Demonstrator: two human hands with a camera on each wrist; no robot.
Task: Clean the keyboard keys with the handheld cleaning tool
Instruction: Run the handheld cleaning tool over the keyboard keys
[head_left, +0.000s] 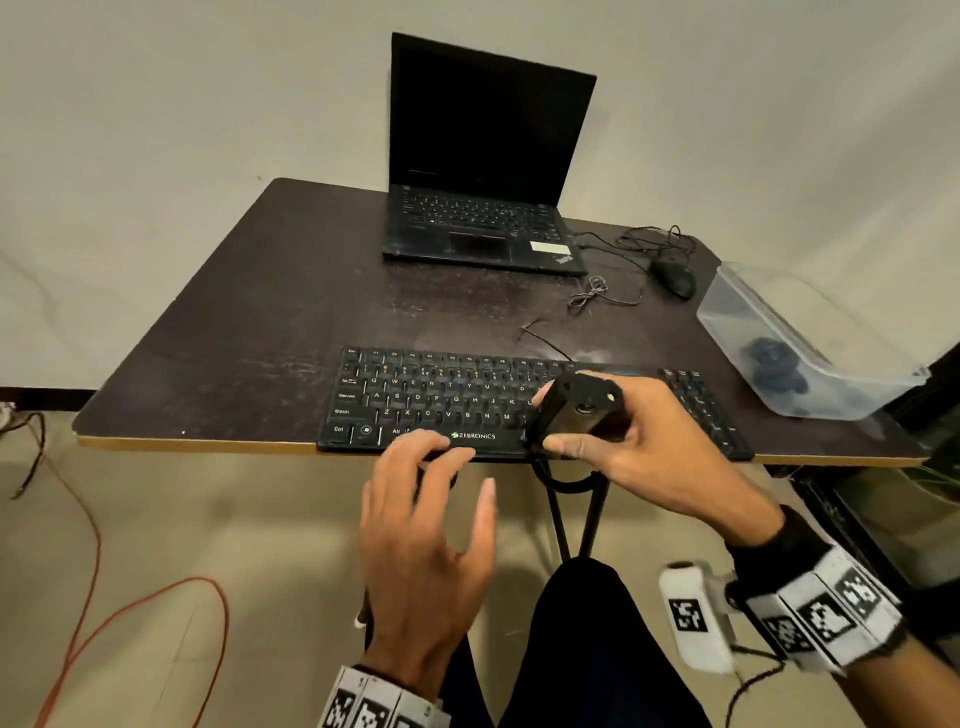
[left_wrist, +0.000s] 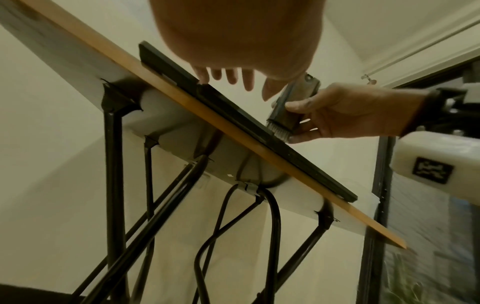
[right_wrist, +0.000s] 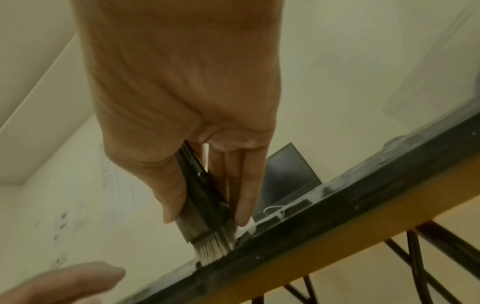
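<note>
A black keyboard (head_left: 441, 400) lies along the front edge of the dark table (head_left: 234, 312). My right hand (head_left: 639, 441) grips a black handheld cleaning tool (head_left: 576, 410), thumb on its near side, fingers on the far side. It stands upright over the keyboard's right-middle keys. In the right wrist view the tool (right_wrist: 200, 197) has pale bristles (right_wrist: 210, 246) pressed on the keyboard's front part (right_wrist: 285, 236). My left hand (head_left: 431, 499) is spread and empty, its fingertips (left_wrist: 202, 78) resting on the keyboard's front edge (left_wrist: 233, 107) near the space bar.
An open laptop (head_left: 483, 208) stands at the back of the table. A wired mouse (head_left: 674, 277) and loose cables lie to its right. A clear plastic box (head_left: 800, 343) with dark items sits at the right edge. An orange cable (head_left: 88, 597) runs over the floor.
</note>
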